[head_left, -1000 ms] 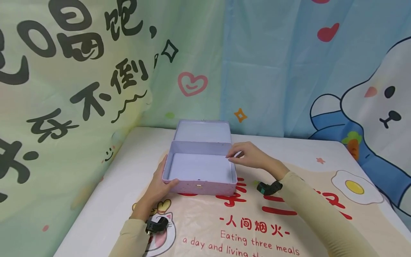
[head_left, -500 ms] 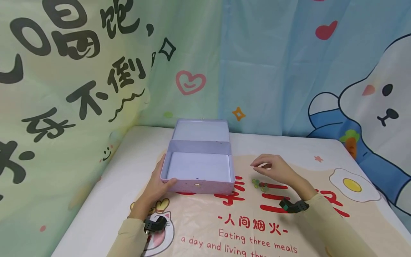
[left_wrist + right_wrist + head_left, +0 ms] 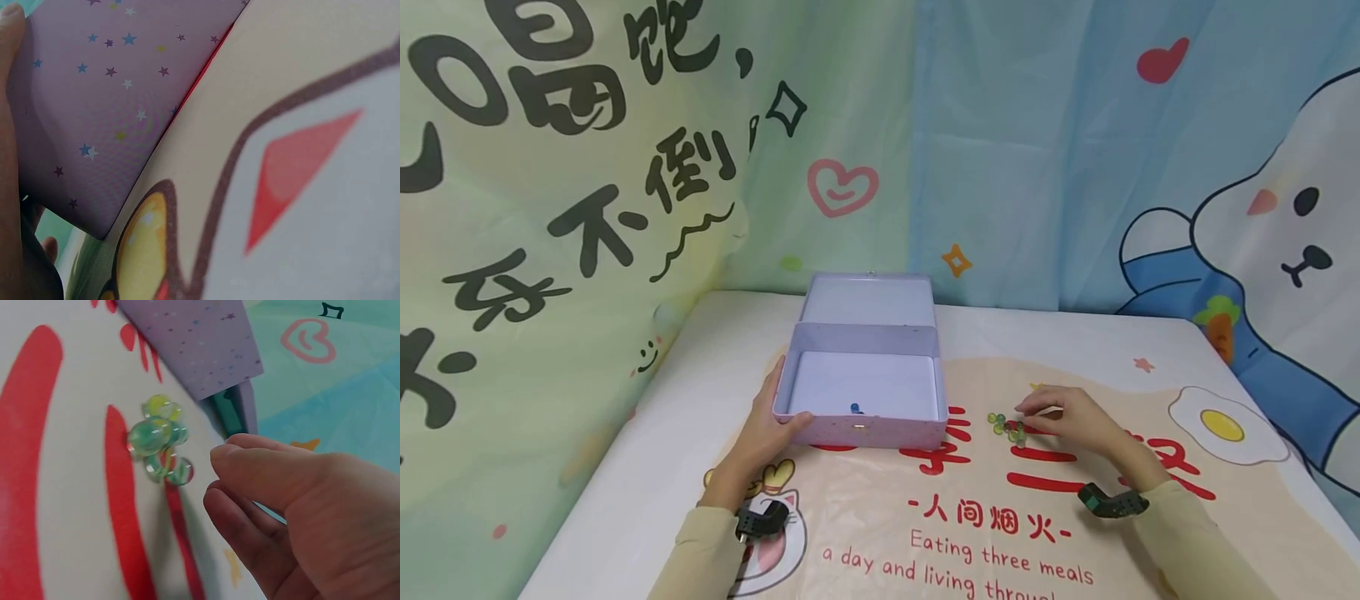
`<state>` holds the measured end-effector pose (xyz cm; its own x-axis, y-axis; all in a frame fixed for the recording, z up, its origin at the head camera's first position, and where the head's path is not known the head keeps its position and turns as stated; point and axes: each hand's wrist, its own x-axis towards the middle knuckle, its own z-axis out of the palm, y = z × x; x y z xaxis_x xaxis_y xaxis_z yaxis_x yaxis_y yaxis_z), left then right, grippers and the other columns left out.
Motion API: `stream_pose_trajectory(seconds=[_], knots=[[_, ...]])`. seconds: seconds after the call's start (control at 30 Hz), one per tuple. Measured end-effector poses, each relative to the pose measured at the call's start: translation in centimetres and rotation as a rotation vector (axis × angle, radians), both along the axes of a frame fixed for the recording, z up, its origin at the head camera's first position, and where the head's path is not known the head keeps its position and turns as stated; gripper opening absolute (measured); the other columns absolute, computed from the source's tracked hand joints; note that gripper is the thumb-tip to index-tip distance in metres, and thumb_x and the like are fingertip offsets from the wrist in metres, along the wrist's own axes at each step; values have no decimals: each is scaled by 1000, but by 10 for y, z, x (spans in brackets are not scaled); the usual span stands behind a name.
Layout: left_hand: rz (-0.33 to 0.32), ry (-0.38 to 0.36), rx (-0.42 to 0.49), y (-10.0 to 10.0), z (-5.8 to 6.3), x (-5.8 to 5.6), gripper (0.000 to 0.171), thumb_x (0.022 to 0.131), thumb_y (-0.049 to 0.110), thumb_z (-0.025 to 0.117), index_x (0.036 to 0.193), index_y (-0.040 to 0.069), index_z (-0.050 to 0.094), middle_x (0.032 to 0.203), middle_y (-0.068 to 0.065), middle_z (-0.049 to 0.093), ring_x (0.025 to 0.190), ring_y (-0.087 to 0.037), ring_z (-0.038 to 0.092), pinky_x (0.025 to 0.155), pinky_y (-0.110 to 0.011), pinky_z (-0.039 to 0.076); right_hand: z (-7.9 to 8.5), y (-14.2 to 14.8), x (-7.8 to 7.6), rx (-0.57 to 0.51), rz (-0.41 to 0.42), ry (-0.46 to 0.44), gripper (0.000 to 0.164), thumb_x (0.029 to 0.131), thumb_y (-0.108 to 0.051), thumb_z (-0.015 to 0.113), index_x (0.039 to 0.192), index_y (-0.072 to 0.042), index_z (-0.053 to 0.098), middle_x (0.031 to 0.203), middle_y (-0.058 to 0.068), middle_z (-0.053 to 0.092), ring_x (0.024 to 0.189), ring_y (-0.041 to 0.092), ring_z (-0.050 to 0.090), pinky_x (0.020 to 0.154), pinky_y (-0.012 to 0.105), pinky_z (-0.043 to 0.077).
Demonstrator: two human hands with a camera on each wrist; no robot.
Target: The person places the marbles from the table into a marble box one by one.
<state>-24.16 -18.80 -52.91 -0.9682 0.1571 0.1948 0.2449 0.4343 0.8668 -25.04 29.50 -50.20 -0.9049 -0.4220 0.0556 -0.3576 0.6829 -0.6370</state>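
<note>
A pale purple tin box [image 3: 860,432] with printed stars stands with its lid [image 3: 868,300] tipped back. My left hand [image 3: 767,425] grips its front left corner, thumb over the front rim and fingers along the side. In the left wrist view, part of that hand shows at the edge beside the starry box wall [image 3: 112,94]. Near the box's inner front edge lies a small blue ball [image 3: 855,408]. Right of the box sits a cluster of clear green glass marbles [image 3: 153,437]. My right hand [image 3: 1071,417] hovers beside them, fingers loosely bent and holding nothing.
A beige printed mat [image 3: 865,508] with red characters lies over the white table [image 3: 662,400]. Printed cloths [image 3: 1000,167] hang behind and to the left, close along the table's edges.
My right hand has moved from over the box's right rim rightward and down to the green marbles. The blue ball now shows inside the box. My left hand keeps its grip.
</note>
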Motion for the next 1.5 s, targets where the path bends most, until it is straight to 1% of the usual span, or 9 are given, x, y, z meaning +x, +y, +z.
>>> stream_pose_trajectory(seconds=[0.17, 0.27, 0.5, 0.73, 0.9, 1.03, 1.13, 1.23, 1.5], knots=[[-3, 9, 13, -1, 0, 0, 100, 78, 26, 69, 154, 21, 5, 159, -7, 13, 141, -39, 23, 106, -66, 25, -6, 0, -1, 31, 3, -5, 20, 83, -14, 72, 102, -20, 74, 102, -4, 68, 93, 10, 62, 80, 17, 53], [-3, 8, 19, -1, 0, 0, 99, 79, 26, 68, 154, 21, 5, 159, -6, 13, 142, -38, 23, 107, -66, 25, -9, 0, -2, 41, 14, 2, 19, 82, -13, 73, 100, -21, 74, 101, -5, 68, 93, 8, 62, 80, 20, 54], [-11, 12, 15, -1, 0, 1, 100, 79, 27, 69, 154, 21, 4, 159, -6, 13, 141, -39, 23, 106, -66, 25, -10, 0, -2, 37, 48, 12, 18, 82, -9, 72, 98, -18, 74, 100, -2, 68, 92, 11, 62, 80, 31, 57], [-4, 12, 13, 0, 1, 1, 99, 79, 26, 69, 154, 21, 4, 159, -5, 14, 141, -38, 24, 107, -65, 25, -8, -2, -1, 52, 39, 2, 19, 81, -8, 73, 96, -19, 75, 98, -5, 69, 91, 10, 62, 81, 29, 56], [-8, 18, 3, -1, 0, 0, 99, 79, 28, 68, 154, 22, 4, 159, -5, 14, 141, -39, 24, 106, -65, 26, -8, -3, -1, 43, 74, 25, 20, 81, -6, 73, 96, -18, 75, 98, -4, 69, 92, 13, 63, 80, 30, 57], [-21, 35, 2, -1, 1, 0, 101, 78, 27, 69, 154, 27, 2, 159, -8, 14, 140, -40, 25, 106, -66, 26, -8, -4, -2, 46, 82, 30, 20, 81, -5, 72, 96, -18, 75, 98, -4, 69, 93, 13, 63, 81, 31, 56], [-11, 20, 5, -1, 1, 1, 100, 79, 27, 69, 152, 35, 2, 159, -6, 14, 141, -38, 24, 107, -65, 26, -9, -5, -2, 61, 77, 29, 20, 81, -7, 72, 96, -19, 75, 98, -5, 68, 93, 12, 63, 81, 31, 56], [0, 4, 2, 0, 2, 2, 99, 79, 27, 68, 151, 39, 2, 159, -3, 13, 142, -36, 23, 108, -64, 25, -10, -5, -3, 70, 71, 29, 19, 81, -8, 73, 96, -20, 75, 98, -6, 68, 92, 11, 63, 81, 31, 56], [1, 8, -4, 0, 2, 2, 99, 79, 28, 68, 152, 37, 2, 160, -5, 13, 142, -37, 23, 107, -65, 25, -14, -6, -5, 80, 47, 44, 19, 80, -9, 74, 94, -22, 75, 95, -7, 68, 89, 9, 63, 79, 28, 57]])
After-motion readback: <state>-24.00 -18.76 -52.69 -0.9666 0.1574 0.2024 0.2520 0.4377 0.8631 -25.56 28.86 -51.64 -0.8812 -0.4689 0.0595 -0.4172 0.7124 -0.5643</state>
